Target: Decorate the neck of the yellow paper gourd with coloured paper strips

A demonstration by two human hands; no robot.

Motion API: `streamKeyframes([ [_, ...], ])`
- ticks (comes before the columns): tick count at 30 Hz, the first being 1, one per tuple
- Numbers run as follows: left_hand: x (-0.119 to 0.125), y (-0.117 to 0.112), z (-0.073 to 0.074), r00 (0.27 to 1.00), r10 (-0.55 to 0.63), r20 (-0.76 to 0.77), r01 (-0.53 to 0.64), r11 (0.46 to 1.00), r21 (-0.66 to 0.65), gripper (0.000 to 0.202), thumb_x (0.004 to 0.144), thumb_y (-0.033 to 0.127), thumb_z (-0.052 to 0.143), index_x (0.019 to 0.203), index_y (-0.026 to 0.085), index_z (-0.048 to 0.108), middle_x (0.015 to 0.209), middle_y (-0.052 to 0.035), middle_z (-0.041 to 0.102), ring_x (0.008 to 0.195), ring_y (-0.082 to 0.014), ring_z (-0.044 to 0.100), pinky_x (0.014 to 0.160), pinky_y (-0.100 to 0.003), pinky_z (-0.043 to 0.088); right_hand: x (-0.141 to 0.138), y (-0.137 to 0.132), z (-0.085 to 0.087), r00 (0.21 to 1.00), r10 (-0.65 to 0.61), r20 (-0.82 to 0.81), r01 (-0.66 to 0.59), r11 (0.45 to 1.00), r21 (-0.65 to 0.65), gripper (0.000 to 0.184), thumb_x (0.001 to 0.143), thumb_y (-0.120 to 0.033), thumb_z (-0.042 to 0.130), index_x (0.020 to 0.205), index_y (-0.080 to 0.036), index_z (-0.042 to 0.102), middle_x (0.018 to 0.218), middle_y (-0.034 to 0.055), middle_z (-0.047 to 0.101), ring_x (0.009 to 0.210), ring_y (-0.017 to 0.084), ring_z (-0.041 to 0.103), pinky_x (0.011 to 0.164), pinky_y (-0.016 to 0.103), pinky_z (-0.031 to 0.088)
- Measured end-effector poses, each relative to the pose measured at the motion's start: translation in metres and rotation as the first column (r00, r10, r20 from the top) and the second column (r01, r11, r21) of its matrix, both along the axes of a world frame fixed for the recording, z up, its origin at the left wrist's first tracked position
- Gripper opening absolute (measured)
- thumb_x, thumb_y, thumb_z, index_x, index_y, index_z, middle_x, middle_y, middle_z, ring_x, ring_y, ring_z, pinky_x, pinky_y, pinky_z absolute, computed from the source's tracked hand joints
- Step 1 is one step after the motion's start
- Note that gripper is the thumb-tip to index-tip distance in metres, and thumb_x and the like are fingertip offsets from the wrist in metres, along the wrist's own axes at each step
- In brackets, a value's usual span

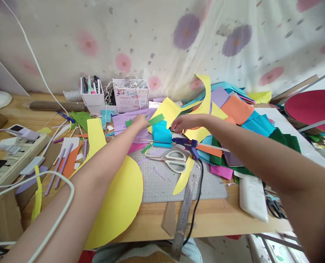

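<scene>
My left hand (140,120) reaches over the purple paper (120,122) with its fingers closed at a green paper strip (157,119), which sticks out to the right. My right hand (179,123) is curled shut, a small dark thing I cannot make out at its fingertips, above yellow paper (169,110). A piece of bright blue paper (162,134) lies between and below the hands. Just nearer to me rest a blue glue gun (188,143) and white-handled scissors (175,161), apart from both hands.
A large yellow paper shape (124,199) lies under my left forearm, beside a grey cutting mat (162,191). A metal ruler (184,215) and black cord overhang the front edge. Pen boxes (92,98), a power strip (28,153) and a white power bank (252,197) stand around.
</scene>
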State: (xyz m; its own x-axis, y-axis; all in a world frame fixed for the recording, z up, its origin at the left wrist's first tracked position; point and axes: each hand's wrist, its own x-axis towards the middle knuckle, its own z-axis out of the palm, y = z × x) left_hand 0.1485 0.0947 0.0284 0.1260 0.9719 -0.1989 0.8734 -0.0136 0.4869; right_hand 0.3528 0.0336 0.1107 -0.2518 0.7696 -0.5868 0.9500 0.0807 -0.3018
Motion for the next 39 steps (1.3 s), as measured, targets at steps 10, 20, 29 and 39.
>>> streamKeyframes([
  [10,-0.06,0.023,-0.005,0.926,0.24,0.292,-0.283,0.952,0.115,0.023,0.059,0.023,0.073,0.072,0.018,0.054,0.096,-0.0209,0.064,0.114,-0.0405,0.049,0.082,-0.049,0.038,0.036,0.016,-0.021,0.952,0.202,0.23,-0.272,0.905,0.328,0.026,0.082,-0.027,0.049,0.1,-0.02,0.067,0.101,0.0053,0.068,0.085,0.018,0.06,0.066,0.025,0.04],
  [20,-0.037,-0.026,0.026,0.69,0.344,0.636,-0.167,0.932,-0.323,0.024,0.088,0.039,0.036,0.079,0.019,0.046,0.056,0.0027,0.04,0.044,-0.0092,0.041,0.046,-0.023,0.031,0.008,0.04,-0.065,0.846,0.379,0.374,-0.513,0.767,0.384,0.02,0.082,-0.024,0.054,0.097,-0.016,0.065,0.097,0.0129,0.066,0.092,0.024,0.058,0.071,0.03,0.037],
  [29,-0.042,-0.064,0.03,0.359,0.409,0.839,0.267,0.816,-0.513,0.021,0.09,0.024,0.042,0.084,0.012,0.058,0.07,-0.0054,0.061,0.07,-0.0144,0.064,0.071,-0.03,0.05,-0.011,0.044,-0.024,0.962,-0.012,-0.274,0.098,0.948,0.302,0.014,0.083,-0.027,0.054,0.087,-0.015,0.06,0.082,0.0071,0.066,0.073,0.013,0.06,0.063,0.025,0.045],
  [39,-0.053,-0.11,0.032,0.29,0.432,0.854,0.512,0.684,-0.519,0.031,0.094,0.025,0.03,0.094,0.009,0.057,0.079,-0.0093,0.064,0.073,-0.013,0.064,0.073,-0.028,0.051,-0.1,-0.038,-0.015,0.655,-0.294,-0.696,0.365,0.93,-0.048,0.015,0.073,-0.023,0.065,0.063,-0.015,0.057,0.056,-0.0014,0.056,0.049,0.005,0.045,0.046,0.019,0.034],
])
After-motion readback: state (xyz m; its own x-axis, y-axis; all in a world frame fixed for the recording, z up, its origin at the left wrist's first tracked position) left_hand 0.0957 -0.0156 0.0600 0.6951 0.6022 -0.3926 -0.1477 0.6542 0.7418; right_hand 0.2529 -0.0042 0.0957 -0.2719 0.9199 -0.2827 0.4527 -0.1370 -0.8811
